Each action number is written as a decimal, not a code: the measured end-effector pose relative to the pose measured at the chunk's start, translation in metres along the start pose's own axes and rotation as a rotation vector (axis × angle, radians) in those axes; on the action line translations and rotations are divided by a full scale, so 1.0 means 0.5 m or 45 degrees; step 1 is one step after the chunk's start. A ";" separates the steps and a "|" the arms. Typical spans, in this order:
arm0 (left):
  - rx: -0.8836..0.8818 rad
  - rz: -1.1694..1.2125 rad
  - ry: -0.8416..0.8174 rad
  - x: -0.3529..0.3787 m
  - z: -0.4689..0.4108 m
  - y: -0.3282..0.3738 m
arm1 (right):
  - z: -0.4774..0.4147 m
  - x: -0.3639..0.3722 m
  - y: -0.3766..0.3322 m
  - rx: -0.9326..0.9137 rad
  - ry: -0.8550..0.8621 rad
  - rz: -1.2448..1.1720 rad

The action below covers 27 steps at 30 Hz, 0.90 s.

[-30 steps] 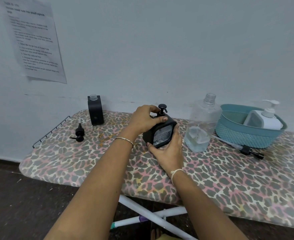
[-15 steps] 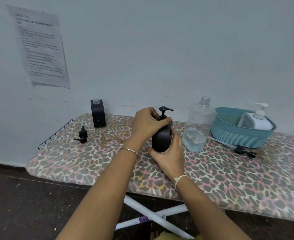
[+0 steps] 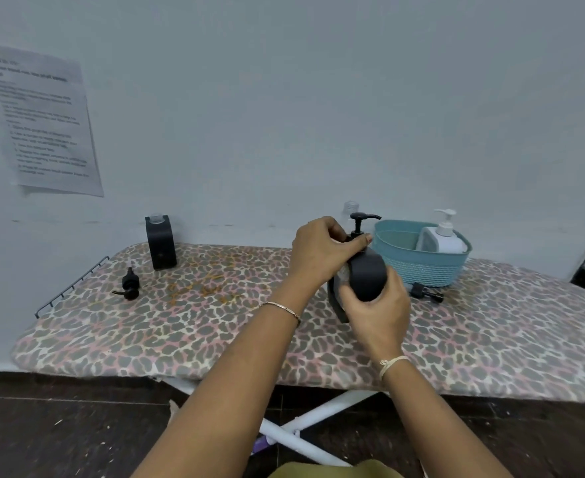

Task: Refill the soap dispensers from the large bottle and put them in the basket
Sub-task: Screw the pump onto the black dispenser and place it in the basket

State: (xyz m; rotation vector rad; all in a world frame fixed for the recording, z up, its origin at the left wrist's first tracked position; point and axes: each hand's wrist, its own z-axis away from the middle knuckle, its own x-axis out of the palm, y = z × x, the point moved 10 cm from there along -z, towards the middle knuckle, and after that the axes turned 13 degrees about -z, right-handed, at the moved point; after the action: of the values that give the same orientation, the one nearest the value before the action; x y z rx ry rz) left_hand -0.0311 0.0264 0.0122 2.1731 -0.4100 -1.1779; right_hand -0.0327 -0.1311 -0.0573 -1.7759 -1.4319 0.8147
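I hold a black soap dispenser (image 3: 368, 276) with its pump fitted, lifted off the board close to the teal basket (image 3: 418, 269). My left hand (image 3: 322, 250) grips its top by the pump collar. My right hand (image 3: 377, 312) grips its lower body. A white dispenser (image 3: 444, 238) stands inside the basket. The large clear bottle (image 3: 350, 208) is mostly hidden behind my hands; only its open neck shows. A second black dispenser (image 3: 161, 243) without a pump stands at the back left, its loose black pump (image 3: 129, 288) lying in front of it.
Everything sits on a leopard-print ironing board (image 3: 215, 326) against a pale wall. Another loose black pump (image 3: 425, 293) lies in front of the basket. A wire rack (image 3: 70, 286) edges the board's left end. A printed sheet (image 3: 42, 122) hangs on the wall.
Both hands have carried the black dispenser up and to the right, toward the teal basket; it now covers most of the clear bottle.
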 end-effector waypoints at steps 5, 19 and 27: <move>0.092 0.103 0.042 0.025 0.010 0.044 | -0.063 -0.090 0.015 -0.002 0.102 0.063; 0.068 0.387 -0.368 0.212 -0.083 0.155 | -0.244 -0.124 0.053 -0.087 0.142 -0.062; 0.052 0.413 -0.218 0.271 -0.187 0.169 | -0.361 -0.081 0.128 -0.072 0.017 -0.130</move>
State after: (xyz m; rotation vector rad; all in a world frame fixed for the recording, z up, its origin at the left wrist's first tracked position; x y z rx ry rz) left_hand 0.1237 -0.0748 0.0187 1.9509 -0.8327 -1.1802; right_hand 0.1423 -0.2040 -0.0085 -1.7314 -1.5368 0.7149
